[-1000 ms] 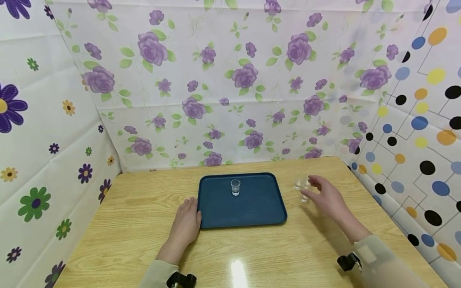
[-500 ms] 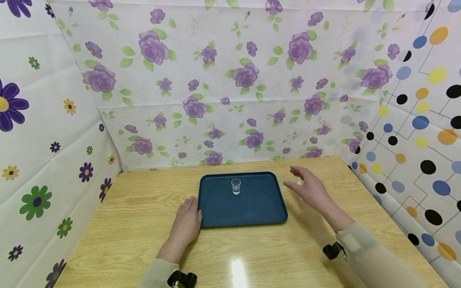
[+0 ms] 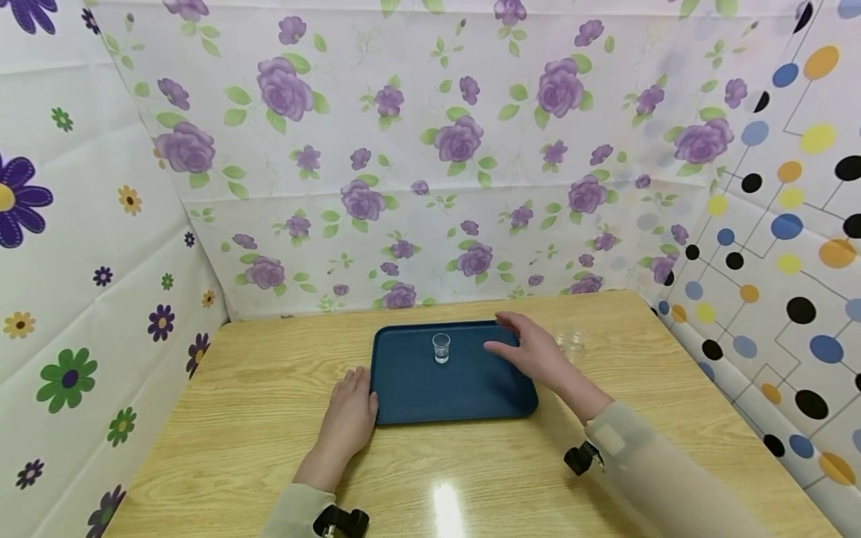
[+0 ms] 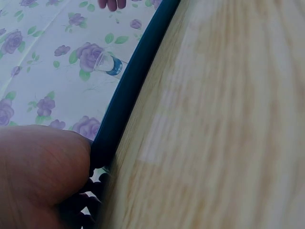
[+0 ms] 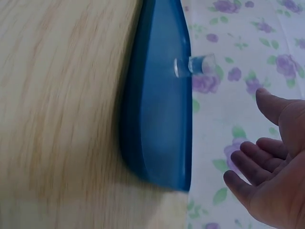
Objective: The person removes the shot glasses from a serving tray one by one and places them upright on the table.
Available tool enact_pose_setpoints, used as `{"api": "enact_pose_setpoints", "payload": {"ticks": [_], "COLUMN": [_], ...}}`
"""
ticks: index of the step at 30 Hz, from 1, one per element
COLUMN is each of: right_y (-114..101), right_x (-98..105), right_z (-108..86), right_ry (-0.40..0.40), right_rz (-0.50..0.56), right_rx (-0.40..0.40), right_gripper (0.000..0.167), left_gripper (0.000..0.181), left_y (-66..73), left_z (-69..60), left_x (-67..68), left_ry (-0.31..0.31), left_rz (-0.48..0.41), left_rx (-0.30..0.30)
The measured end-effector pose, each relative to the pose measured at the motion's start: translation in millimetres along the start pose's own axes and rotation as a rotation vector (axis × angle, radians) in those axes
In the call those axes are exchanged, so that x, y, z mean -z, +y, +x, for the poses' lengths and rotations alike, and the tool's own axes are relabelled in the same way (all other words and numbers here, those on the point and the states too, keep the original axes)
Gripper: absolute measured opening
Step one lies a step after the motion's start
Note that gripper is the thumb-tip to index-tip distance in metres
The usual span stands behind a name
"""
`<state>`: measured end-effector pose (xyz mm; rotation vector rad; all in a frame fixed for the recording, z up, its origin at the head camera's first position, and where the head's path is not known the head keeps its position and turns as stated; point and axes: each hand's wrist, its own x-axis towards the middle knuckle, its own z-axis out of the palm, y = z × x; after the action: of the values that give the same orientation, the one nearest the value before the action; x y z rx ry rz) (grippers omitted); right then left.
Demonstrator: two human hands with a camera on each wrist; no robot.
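Note:
A blue rectangular tray lies on the table, and one small clear shot glass stands upright in its back half. My left hand rests against the tray's left edge, fingers extended flat; in the left wrist view the thumb side of that hand touches the rim. Over the right part of the tray hovers my right hand, thumb and fingers spread apart. Nothing is between the fingers of this right hand in the right wrist view. It is apart from the glass, to its right.
More clear shot glasses stand on the table right of the tray, partly behind my right hand. The wooden table reaches back to a flower-patterned cloth wall. Patterned cloths also close off both sides.
My right hand has moved left from the glasses beside the tray to above the tray's right part. Those glasses show again behind it. My left hand has stayed at the tray's edge.

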<state>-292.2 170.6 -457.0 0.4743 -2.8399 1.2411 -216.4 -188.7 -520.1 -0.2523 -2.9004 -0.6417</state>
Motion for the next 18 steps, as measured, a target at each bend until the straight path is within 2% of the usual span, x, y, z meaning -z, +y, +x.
{"api": "enact_pose_setpoints", "payload": {"ticks": [11, 18], "right_y": [-11, -20], "right_x": [-36, -55], "right_z": [19.4, 30.3], "right_ry": [-0.085, -0.086], "right_rz": [0.053, 0.043], "right_rx": [-0.016, -0.023], "right_gripper": [0.081, 0.079], "left_gripper": [0.051, 0.051], "left_y": [-2.1, -1.4], "left_z": [-1.6, -0.6], "left_x": [-2.1, -1.7], "left_ry": [-0.021, -0.003], "left_rz": [0.001, 0.005], "left_rx": [0.01, 0.004]}}
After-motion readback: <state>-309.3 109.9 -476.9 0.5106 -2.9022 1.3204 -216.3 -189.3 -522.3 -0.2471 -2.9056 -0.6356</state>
